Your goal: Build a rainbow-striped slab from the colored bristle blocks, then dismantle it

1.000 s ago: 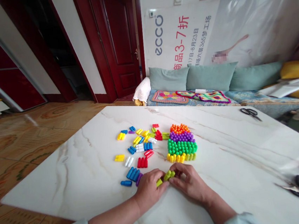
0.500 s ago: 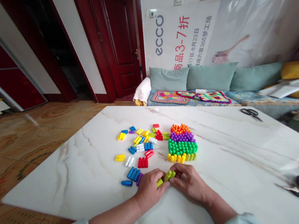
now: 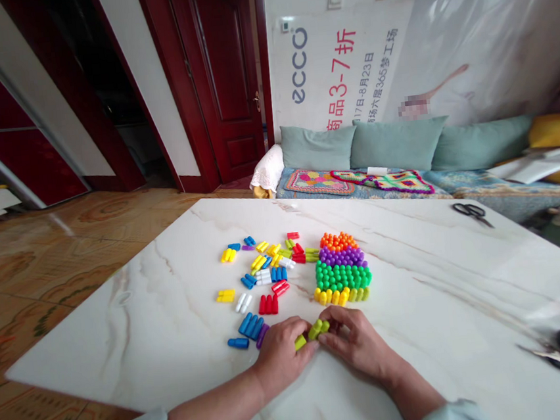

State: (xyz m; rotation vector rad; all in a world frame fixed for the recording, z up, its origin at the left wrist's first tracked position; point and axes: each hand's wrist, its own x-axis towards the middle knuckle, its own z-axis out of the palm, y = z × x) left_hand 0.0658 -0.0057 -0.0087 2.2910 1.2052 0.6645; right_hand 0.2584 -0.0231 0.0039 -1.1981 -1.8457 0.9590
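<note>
Near the front of the white marbled table, my left hand (image 3: 285, 355) is closed with a lime-green bullet-shaped plastic piece (image 3: 300, 342) between its fingers. My right hand (image 3: 355, 341), close beside it, pinches a small joined group of lime-green bullet-shaped pieces (image 3: 317, 329). The fingertips of both hands nearly meet, and the fingers hide part of these pieces. Left of my left hand lie blue pieces (image 3: 250, 325) and a partly covered purple piece (image 3: 262, 334). Just beyond my right hand stands a block of rows in yellow, lime, green (image 3: 343, 275), purple (image 3: 342, 257) and orange (image 3: 337, 241).
Loose red (image 3: 268, 304), white (image 3: 243, 302), yellow (image 3: 225, 296) and blue pieces are scattered left of the block. Black-handled scissors (image 3: 469, 209) lie at the far right of the table (image 3: 420, 328), another pair (image 3: 556, 354) at the near right. A sofa with cushions (image 3: 397, 142) stands behind.
Both hands and the lime-green pieces stay almost as they were. The whole view has shifted very slightly.
</note>
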